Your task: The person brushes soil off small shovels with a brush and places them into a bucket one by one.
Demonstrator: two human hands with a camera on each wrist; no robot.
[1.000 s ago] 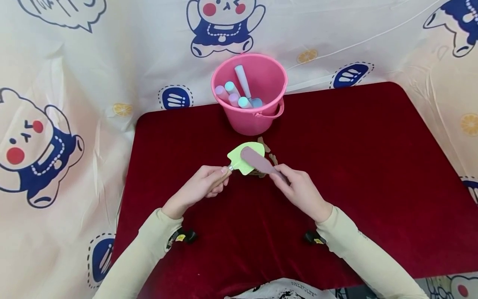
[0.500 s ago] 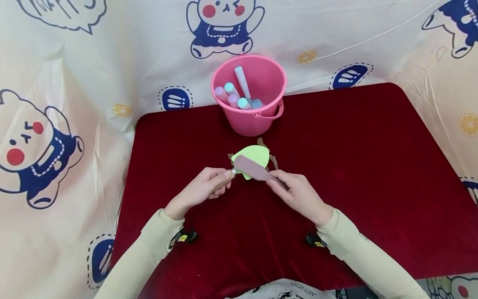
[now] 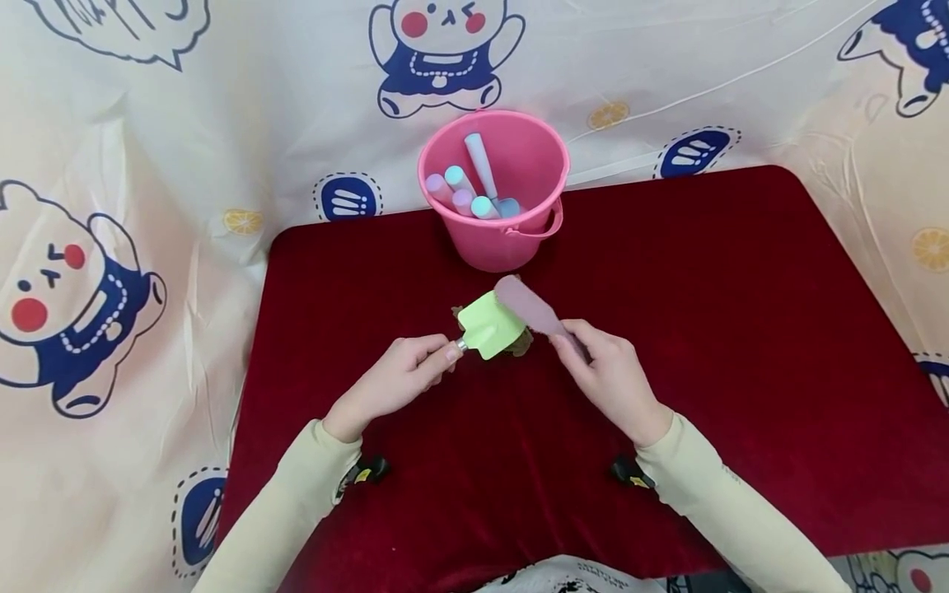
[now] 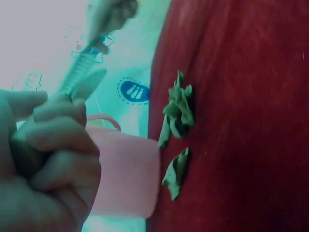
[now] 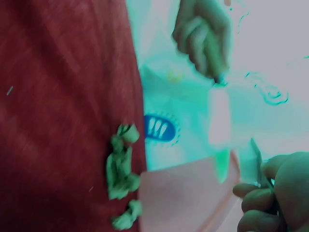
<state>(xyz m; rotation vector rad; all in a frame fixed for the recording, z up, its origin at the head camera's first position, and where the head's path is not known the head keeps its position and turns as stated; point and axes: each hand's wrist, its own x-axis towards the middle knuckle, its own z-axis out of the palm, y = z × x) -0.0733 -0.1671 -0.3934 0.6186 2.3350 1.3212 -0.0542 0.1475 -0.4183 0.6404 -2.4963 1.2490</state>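
Note:
My left hand [image 3: 404, 371] grips the wooden handle of a small lime-green trowel [image 3: 489, 325], its blade pointing right and away. Between the fingers of my right hand [image 3: 611, 375] is a flat mauve brush [image 3: 530, 303]; its head overlaps the tip of the trowel blade in the head view. Brown crumpled leaves [image 3: 521, 343] show from under the blade, partly hidden. Both wrist views show the leaves [image 4: 178, 108] lying on the red cloth, with the trowel [image 5: 219, 116] raised above them. A separate leaf [image 4: 176, 174] lies nearer the bucket.
Just behind the leaves stands a pink bucket [image 3: 493, 247] with its handle hanging on the right side. Several pastel rounded sticks [image 3: 482, 165] lean inside it. A dark red cloth [image 3: 704, 329] covers the table, and a printed white curtain [image 3: 311, 99] hangs behind and beside it.
The brush first drew back toward the trowel's handle, then moved away and right to the blade tip, with my right hand. The trowel came slightly toward me and its blade tilted.

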